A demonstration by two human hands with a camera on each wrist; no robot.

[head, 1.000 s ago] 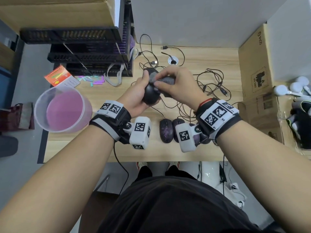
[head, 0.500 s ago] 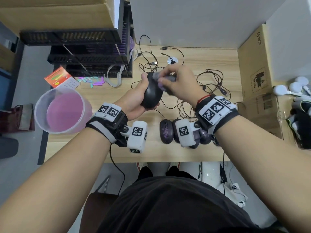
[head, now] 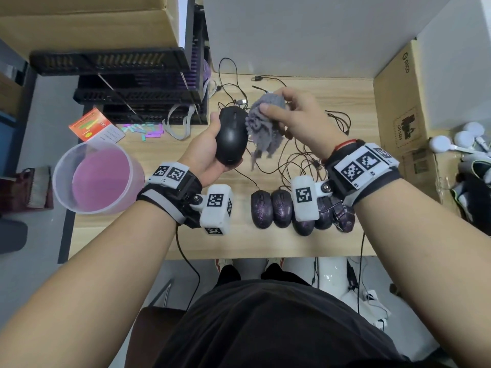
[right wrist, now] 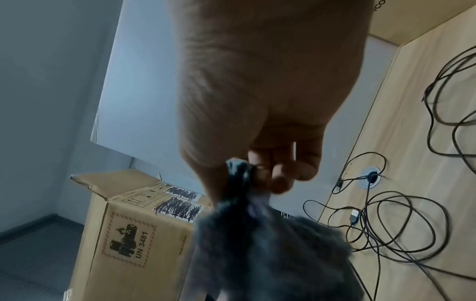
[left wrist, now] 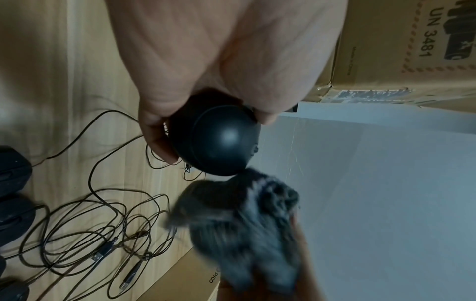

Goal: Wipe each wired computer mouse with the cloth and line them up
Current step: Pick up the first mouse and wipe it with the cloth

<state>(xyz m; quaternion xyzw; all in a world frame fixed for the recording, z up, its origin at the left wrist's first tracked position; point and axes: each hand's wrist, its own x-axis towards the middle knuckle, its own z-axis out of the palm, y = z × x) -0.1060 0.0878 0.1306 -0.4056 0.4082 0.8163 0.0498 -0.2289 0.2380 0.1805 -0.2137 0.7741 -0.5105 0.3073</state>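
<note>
Centre frame, the left hand (head: 204, 152) cups the black mouse (head: 231, 136), its long axis running up-frame; the cloth (head: 263, 123), pinched by the right hand (head: 300, 123), hangs touching its right flank.

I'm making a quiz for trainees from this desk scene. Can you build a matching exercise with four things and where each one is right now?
Things:
1. black mouse
2. grey cloth
3. purple patterned mice
4. clear plastic tub

Places:
A. lined up side by side on the desk near its front edge
B. gripped in the left hand, lifted off the desk
C. at the desk's left end, pink inside
D. pinched in the right hand, hanging beside the lifted mouse

Pairs: 1-B, 2-D, 3-A, 4-C
</note>
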